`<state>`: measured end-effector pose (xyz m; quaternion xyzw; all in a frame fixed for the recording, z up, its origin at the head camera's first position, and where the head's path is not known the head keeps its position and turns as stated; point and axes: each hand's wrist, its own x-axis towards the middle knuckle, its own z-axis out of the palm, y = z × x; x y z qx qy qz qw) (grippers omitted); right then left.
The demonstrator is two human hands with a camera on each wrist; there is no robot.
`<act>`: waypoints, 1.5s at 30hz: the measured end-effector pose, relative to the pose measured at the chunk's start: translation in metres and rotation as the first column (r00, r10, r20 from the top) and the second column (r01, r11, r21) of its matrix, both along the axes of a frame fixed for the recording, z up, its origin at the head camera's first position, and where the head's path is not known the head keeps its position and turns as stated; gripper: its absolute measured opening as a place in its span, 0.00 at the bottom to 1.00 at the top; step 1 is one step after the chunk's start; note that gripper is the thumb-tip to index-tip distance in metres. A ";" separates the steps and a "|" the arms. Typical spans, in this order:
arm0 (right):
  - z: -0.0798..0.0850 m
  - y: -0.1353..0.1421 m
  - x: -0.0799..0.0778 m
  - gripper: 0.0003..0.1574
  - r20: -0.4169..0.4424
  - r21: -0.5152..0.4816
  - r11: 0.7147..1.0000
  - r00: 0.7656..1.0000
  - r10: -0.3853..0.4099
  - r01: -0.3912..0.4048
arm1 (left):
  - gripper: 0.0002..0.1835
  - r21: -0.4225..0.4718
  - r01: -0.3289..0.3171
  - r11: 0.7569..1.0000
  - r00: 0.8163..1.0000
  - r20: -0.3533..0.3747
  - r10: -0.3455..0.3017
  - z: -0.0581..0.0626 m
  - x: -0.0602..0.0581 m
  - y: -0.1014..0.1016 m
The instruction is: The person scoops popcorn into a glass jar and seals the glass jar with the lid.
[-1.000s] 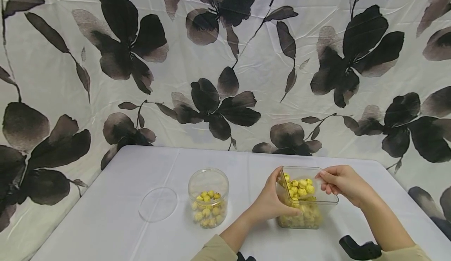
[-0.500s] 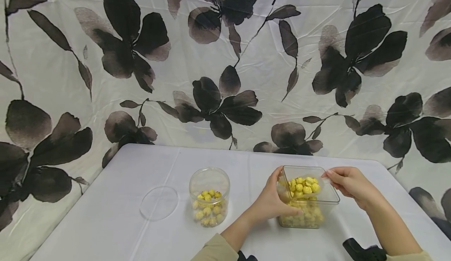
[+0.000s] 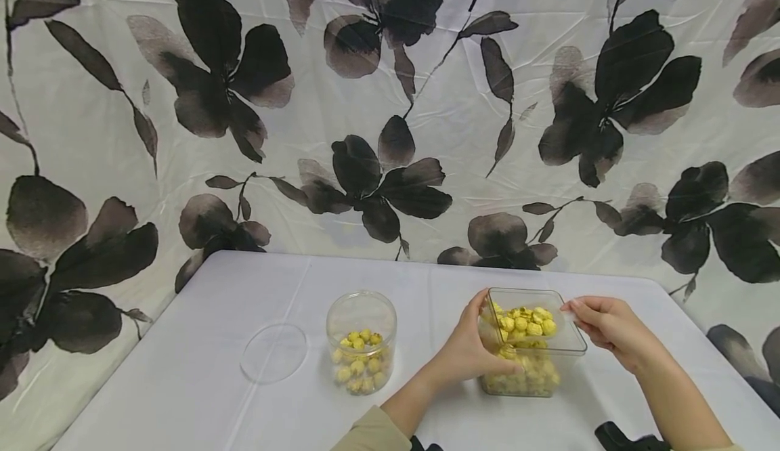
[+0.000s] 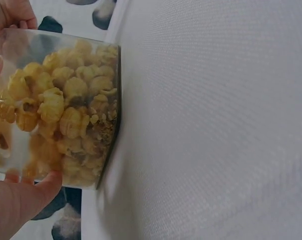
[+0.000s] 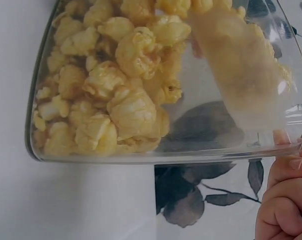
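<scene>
A clear rectangular box (image 3: 571, 342) of yellow popcorn (image 4: 75, 90) stands on the right of the table. My left hand (image 3: 463, 348) grips the box's left side, thumb across the front. At the right rim, my right hand (image 3: 612, 329) pinches the handle end of a translucent scoop (image 5: 231, 70). The scoop lies inside the box, with popcorn piled on it, seen through the wall in the right wrist view. To the left stands a round clear jar (image 3: 361, 319), open at the top, partly filled with popcorn balls.
A clear round lid (image 3: 274, 353) lies flat left of the jar. White cloth covers the table (image 3: 201, 383). Behind the table's back edge hangs a floral curtain (image 3: 390, 119). Black wrist gear (image 3: 630, 436) shows at my right forearm.
My right hand has drawn to the right and slightly down, and the scooped popcorn has shifted right inside the box. My left hand, the jar and the lid stay in place.
</scene>
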<state>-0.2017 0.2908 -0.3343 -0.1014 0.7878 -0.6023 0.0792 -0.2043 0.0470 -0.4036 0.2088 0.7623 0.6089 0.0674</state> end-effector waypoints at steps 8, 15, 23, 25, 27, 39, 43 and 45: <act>-0.006 0.003 -0.001 0.20 0.006 -0.070 0.998 1.000 -0.006 0.007 | 0.62 0.001 -0.001 1.000 1.000 -0.005 0.001 0.000 0.001 0.001; -0.007 0.007 -0.003 0.21 0.047 -0.189 0.982 0.999 0.019 -0.010 | 0.62 -0.006 -0.004 1.000 1.000 0.008 0.004 0.001 0.000 0.001; -0.009 0.009 -0.004 0.22 0.050 -0.243 0.970 0.998 0.034 -0.021 | 0.62 -0.008 -0.015 1.000 1.000 0.025 0.016 0.002 0.001 0.000; -0.009 0.009 -0.003 0.21 0.049 -0.244 0.969 0.998 0.032 -0.019 | 0.62 -0.007 -0.012 1.000 1.000 0.022 0.012 0.001 0.000 0.000; -0.009 0.009 -0.003 0.20 0.047 -0.249 0.968 0.998 0.037 -0.024 | 0.63 -0.008 -0.013 1.000 1.000 0.021 0.013 0.001 0.000 0.000; -0.007 0.016 -0.002 0.21 0.048 -0.225 0.960 0.982 0.182 -0.167 | 0.63 0.002 -0.014 1.000 1.000 0.016 0.014 0.001 0.000 0.002; -0.006 0.019 -0.001 0.22 0.053 -0.227 0.949 0.970 0.235 -0.218 | 0.63 0.002 -0.015 1.000 1.000 0.020 0.015 0.001 0.000 0.002; -0.006 0.020 -0.002 0.22 0.054 -0.227 0.945 0.965 0.255 -0.237 | 0.63 -0.002 -0.020 1.000 1.000 0.020 0.020 0.001 0.000 0.002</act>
